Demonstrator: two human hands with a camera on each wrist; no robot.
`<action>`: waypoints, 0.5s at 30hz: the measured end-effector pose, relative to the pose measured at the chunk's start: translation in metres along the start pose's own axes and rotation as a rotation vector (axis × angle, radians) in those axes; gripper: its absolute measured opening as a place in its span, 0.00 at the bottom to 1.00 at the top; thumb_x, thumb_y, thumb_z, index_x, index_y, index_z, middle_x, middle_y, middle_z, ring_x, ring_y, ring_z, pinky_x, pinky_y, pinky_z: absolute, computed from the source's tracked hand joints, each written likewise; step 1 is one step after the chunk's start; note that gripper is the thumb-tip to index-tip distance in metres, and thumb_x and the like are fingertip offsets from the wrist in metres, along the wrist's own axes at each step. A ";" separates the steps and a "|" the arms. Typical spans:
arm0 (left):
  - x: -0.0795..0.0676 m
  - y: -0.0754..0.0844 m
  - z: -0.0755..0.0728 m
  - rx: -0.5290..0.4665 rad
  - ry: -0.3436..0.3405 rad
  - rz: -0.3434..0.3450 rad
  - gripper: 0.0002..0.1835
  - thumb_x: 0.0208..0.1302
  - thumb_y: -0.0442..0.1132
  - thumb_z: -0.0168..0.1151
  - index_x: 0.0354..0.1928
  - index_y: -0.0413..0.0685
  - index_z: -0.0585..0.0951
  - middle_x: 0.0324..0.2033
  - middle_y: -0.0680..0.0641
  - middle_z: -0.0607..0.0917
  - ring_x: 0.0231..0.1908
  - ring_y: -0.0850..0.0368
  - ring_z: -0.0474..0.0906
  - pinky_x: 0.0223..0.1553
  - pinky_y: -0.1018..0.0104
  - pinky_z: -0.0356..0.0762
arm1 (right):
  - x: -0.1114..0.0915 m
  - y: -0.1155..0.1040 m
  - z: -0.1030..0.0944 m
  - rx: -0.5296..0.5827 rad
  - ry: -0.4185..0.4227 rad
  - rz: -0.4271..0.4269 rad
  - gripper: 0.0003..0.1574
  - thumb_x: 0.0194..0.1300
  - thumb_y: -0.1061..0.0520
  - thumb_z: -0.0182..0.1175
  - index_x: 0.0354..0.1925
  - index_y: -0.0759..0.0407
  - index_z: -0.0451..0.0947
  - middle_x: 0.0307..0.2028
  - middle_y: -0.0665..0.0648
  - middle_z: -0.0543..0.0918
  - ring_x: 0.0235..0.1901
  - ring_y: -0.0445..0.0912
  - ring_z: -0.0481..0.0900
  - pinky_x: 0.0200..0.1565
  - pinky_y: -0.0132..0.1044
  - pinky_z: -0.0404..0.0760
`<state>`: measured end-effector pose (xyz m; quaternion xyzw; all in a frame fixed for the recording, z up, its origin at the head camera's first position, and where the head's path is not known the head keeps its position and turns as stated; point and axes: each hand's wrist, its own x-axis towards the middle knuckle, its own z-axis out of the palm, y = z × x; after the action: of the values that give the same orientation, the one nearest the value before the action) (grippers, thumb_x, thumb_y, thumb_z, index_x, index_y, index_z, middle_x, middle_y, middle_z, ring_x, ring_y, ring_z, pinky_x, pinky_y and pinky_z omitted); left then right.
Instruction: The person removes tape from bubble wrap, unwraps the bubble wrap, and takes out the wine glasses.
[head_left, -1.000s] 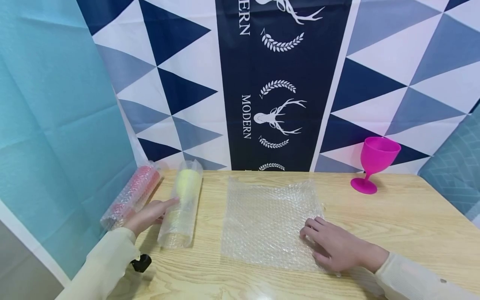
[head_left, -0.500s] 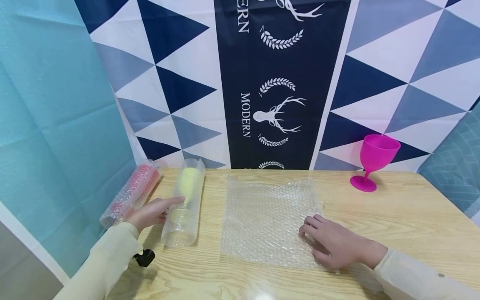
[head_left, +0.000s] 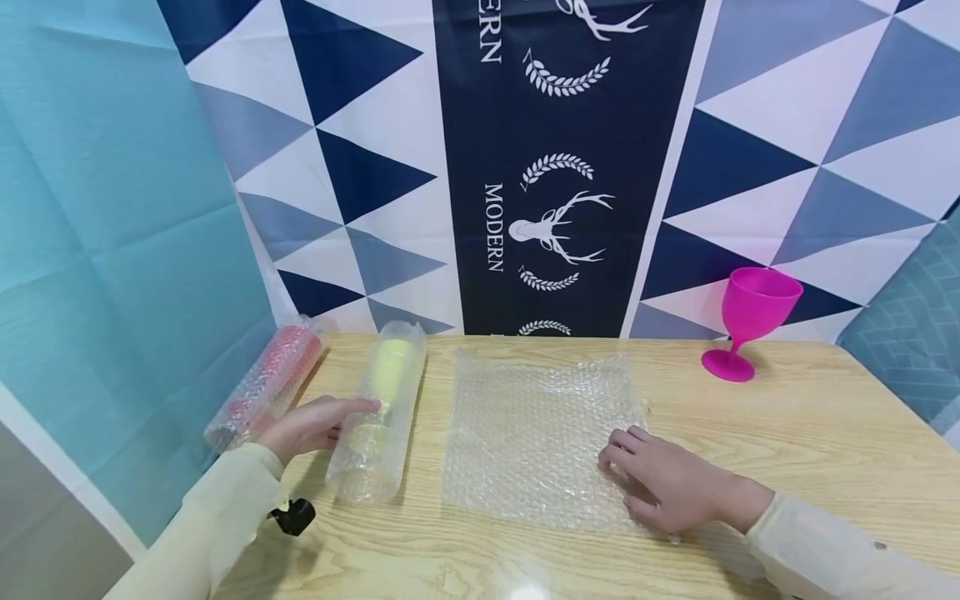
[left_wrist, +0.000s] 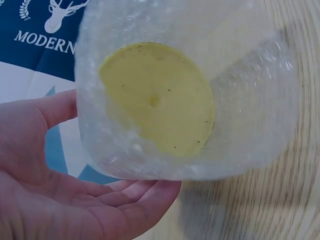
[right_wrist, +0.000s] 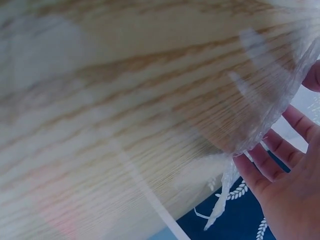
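A clear bubble-wrap roll (head_left: 378,475) with a yellow goblet (head_left: 387,367) inside lies at the table's left; the goblet's round yellow base (left_wrist: 160,100) shows through the wrap in the left wrist view. My left hand (head_left: 311,425) touches this roll, thumb across its top and the other fingers against its left side. A flat bubble-wrap sheet (head_left: 536,450) lies spread at the middle. Over its right edge rests my right hand (head_left: 667,483), fingers loosely bent. In the right wrist view, the fingertips (right_wrist: 272,140) meet the sheet's edge.
Another bubble-wrap roll (head_left: 270,375) with something red inside lies at the far left, beside the left sleeve. An upright pink goblet (head_left: 757,308) stands at the back right of the wooden table (head_left: 810,467). Patterned cloth (head_left: 555,167) hangs behind.
My left hand has shifted to the right, and the roll with the yellow goblet has moved right with it. The right hand and the flat sheet have stayed nearly still.
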<state>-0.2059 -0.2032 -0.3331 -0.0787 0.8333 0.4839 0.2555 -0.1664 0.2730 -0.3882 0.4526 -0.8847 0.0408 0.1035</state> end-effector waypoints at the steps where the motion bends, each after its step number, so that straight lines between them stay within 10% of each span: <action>1: -0.001 0.001 0.000 -0.004 -0.013 0.007 0.45 0.64 0.58 0.55 0.68 0.28 0.55 0.58 0.32 0.73 0.54 0.48 0.76 0.58 0.52 0.74 | 0.000 0.000 0.000 0.001 -0.002 0.001 0.27 0.49 0.53 0.67 0.49 0.48 0.72 0.44 0.42 0.72 0.44 0.35 0.66 0.45 0.36 0.77; 15: -0.017 0.032 0.012 -0.051 -0.083 0.090 0.36 0.67 0.57 0.53 0.63 0.33 0.66 0.47 0.45 0.83 0.42 0.61 0.81 0.50 0.63 0.79 | 0.001 0.001 -0.001 0.016 -0.017 -0.027 0.26 0.49 0.54 0.66 0.49 0.49 0.72 0.43 0.43 0.72 0.41 0.35 0.65 0.42 0.34 0.74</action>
<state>-0.1990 -0.1782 -0.3043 -0.0275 0.8121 0.5188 0.2657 -0.1681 0.2731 -0.3865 0.4657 -0.8790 0.0427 0.0926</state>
